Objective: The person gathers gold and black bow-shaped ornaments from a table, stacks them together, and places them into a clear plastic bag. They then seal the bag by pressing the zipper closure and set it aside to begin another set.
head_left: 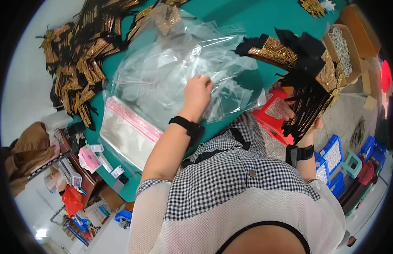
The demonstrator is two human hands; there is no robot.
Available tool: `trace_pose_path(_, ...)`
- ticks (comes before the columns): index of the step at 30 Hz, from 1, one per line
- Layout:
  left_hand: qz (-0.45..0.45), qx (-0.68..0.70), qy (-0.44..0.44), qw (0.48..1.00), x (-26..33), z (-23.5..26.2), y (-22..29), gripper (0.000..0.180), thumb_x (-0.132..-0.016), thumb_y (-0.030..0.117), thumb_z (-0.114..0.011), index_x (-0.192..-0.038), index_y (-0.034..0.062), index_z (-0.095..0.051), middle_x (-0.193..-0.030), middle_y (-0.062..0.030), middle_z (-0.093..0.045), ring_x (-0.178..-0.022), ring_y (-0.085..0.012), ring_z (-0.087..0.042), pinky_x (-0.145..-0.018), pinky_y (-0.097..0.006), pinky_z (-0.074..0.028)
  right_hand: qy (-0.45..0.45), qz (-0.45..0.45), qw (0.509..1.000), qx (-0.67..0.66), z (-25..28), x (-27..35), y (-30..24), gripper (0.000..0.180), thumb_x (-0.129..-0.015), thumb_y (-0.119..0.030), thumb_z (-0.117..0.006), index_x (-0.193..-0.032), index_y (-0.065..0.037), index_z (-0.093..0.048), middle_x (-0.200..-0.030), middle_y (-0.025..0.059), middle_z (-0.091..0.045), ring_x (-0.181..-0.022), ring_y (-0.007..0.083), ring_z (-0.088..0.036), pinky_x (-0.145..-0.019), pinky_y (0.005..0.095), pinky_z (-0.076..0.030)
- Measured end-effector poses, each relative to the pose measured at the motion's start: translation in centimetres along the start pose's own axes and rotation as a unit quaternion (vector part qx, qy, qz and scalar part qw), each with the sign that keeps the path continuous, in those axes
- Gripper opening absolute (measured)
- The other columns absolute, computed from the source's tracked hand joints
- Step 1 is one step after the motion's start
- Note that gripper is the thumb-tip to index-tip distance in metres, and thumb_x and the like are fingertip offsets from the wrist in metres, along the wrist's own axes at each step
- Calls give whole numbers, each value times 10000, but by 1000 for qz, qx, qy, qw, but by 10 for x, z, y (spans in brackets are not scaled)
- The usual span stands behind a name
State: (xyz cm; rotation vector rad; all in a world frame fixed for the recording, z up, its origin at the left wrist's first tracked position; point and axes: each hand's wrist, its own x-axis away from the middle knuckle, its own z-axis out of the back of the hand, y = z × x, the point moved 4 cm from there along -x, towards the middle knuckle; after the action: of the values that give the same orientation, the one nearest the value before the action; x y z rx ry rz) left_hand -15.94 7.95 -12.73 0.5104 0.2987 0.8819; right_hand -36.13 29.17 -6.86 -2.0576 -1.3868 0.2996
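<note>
My left hand [198, 94] is closed, its fingers curled together over a heap of clear plastic bags [162, 63], and seems to pinch the film. In my right hand [318, 124] is a bundle of black and gold sequined fringe pieces [306, 89], held up off the table's right edge. The strips hang down and cover most of that hand; some fingertips show past their left side. Beside my left forearm lies a stack of flat bags [133, 131] with pink-red zip strips.
Many more black and gold pieces [84, 63] are piled on the green table [230, 12] at the far left. A red stool [270, 112] stands below the right side. Cardboard boxes [359, 31] and blue crates [332, 154] sit at right. A pink tissue pack [89, 158] is at left.
</note>
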Motion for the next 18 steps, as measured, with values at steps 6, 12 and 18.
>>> trace_pose_path(6, 140, 119, -172, 968, -14, -4, -13, 151, -755, 166, -629, -836, 40, -651, -716, -103, -628, -653, -227, -593, -615, -313, -461, -12, -80, 997, 16, 23, 25, 26, 898, -531, -587, -680, -1104, 79, -493, -878, 98, -531, -682, 188, -446, -591, 306, -363)
trace_pose_path(12, 177, 218, -135, 950, -16, 0, -20, 174, -813, 155, -583, -829, -11, -634, -654, -78, -619, -632, -149, -590, -581, -265, -443, 76, -66, 995, -14, 28, 25, 36, 788, -563, -522, -676, -1086, 46, -518, -910, 86, -549, -694, 182, -434, -590, 304, -350)
trace_pose_path(18, 185, 549, -56, 813, -20, 85, -9, 179, -912, 178, -484, -958, 26, -566, -785, -58, -603, -723, -180, -600, -598, -271, -489, -48, 14, 992, -117, 15, 7, 15, 794, -651, -509, -668, -1231, -26, -424, -1089, 104, -498, -731, 163, -401, -627, 295, -342)
